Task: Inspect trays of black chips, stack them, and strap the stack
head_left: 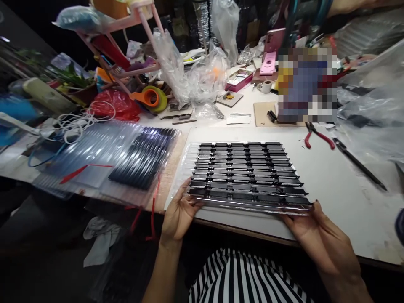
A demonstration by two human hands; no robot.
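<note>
Between my hands is a clear plastic tray [252, 209] filled with rows of long black parts [240, 164], which look like slotted connectors. My left hand [180, 212] grips the tray's near left corner, thumb and fingers closed on its edge. At the near right corner my right hand [318, 235] holds the edge in the same way, with some fingers hidden under the tray. The tray lies at the front of a white work board [322, 168], its near edge close to the table's front edge.
Left of it lie stacked clear trays [94, 147], some with dark parts, and a red ribbon [74, 173]. Red-handled pliers [318, 136] and a black pen-like tool [360, 164] lie to the right. Behind are a tape dispenser [150, 99], plastic bags [205, 71] and a pink phone stand [268, 63].
</note>
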